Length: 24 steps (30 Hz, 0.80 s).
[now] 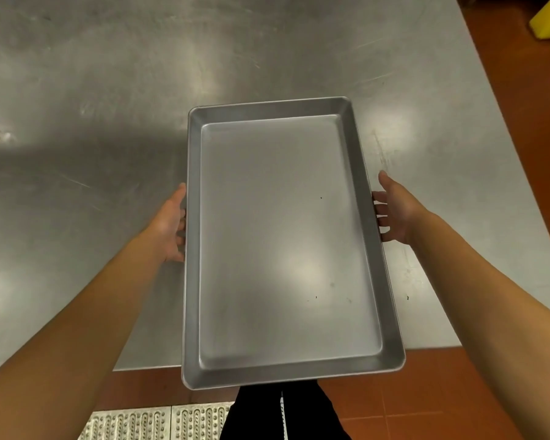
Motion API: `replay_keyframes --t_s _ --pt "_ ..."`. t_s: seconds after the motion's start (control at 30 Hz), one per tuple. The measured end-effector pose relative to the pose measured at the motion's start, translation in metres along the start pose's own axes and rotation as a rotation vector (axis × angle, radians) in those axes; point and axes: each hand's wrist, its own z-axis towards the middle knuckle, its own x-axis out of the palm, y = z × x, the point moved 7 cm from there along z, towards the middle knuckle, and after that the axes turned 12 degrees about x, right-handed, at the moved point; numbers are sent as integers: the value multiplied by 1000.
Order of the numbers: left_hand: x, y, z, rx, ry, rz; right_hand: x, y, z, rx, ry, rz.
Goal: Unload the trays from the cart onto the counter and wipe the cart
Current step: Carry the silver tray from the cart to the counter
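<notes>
Tray [286, 242], unmarked metal, gripped at its long sides by both hands above the counter [77, 122].

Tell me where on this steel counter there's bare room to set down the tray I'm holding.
The counter shows bare steel left of the tray, beyond the left hand, and ahead of the tray's far rim. To the right, past the right hand, only a narrowing strip remains before the counter's edge. The tray's near end overhangs the floor.

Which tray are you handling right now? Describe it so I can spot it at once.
Over the near edge of the steel counter, between the left hand and right hand, is a rectangular metal tray. It is empty and shallow-rimmed, and is the only tray in view.
</notes>
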Motion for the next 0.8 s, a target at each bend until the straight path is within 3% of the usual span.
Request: replay_keyframes --t_s 0.37,0.5,0.67,0.8 --pt "2 -1 5 74 -9 50 2 -7 2 -43 -1 -18" --pt "-10 -3 -3 211 -114 83 2 -10 -9 -174 -148 -71" --pt "-3 -9 -40 440 -222 275 9 -26 -46 -463 -329 -368" --pt "11 10 -88 657 -200 395 26 -67 -75 -634 -334 -714"
